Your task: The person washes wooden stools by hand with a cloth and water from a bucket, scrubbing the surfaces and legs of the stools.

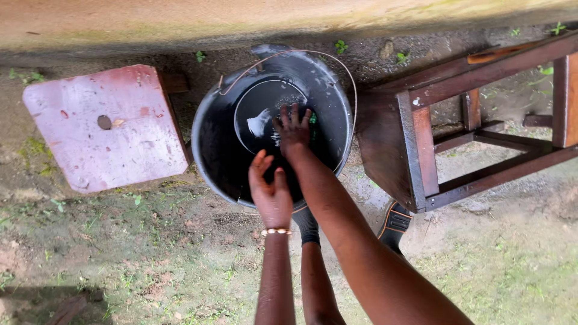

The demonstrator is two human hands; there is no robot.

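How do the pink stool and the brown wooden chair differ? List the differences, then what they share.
The pink stool left of the black bucket stands upright, showing a flat worn pinkish top with a small hole. The brown wooden chair on the bucket's right lies tipped on its side, its dark varnished rails and legs exposed. The stool looks smaller and paler than the chair. Both are wooden and sit on bare, patchy ground.

Bucket between stool left, chair right.
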